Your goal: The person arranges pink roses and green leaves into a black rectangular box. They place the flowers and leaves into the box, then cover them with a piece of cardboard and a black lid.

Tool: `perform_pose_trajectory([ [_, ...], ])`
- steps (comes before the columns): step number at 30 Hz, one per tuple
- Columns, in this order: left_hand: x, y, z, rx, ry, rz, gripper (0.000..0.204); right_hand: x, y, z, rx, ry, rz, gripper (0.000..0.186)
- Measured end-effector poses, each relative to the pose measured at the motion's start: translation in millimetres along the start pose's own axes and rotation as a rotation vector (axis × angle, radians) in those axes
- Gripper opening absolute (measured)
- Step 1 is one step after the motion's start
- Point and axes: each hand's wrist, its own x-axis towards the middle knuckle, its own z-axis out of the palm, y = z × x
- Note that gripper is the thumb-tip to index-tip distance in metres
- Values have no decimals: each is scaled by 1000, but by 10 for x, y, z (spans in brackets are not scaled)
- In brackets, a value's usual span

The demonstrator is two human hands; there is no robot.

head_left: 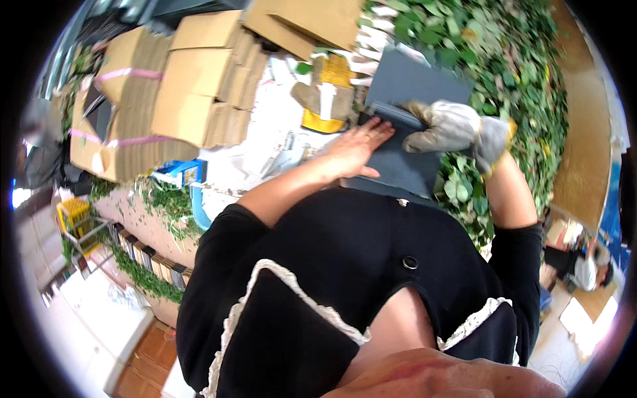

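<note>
A dark grey flat sheet lies in front of my chest, with a short dark ridged strip across its middle. My bare left hand rests flat beside the strip's left end, fingers stretched out and fingertips touching it. My right hand wears a grey-white work glove and is closed around the strip's right end. The strip's exact kind cannot be made out. Left of the sheet lies a loose grey and yellow work glove. Leafy green cuttings show at the sheet's lower right edge.
A broad heap of green leaves spreads along the right, beside a brown board. Stacked flat cardboard stands at left, next to another bundle tied with pink ribbon. A person is at the far right.
</note>
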Motion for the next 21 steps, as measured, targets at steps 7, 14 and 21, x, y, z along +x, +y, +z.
perform_pose_trajectory([
  [7,-79,-19,33,-38,-15,-52,113,1422,-1621,-338,-248,717,-876,44],
  [14,-45,-59,65,-57,44,-42,113,1279,-1245,-484,-559,932,-955,34],
  [21,43,-46,39,38,-59,-31,88,-1390,-174,317,778,889,-400,28],
])
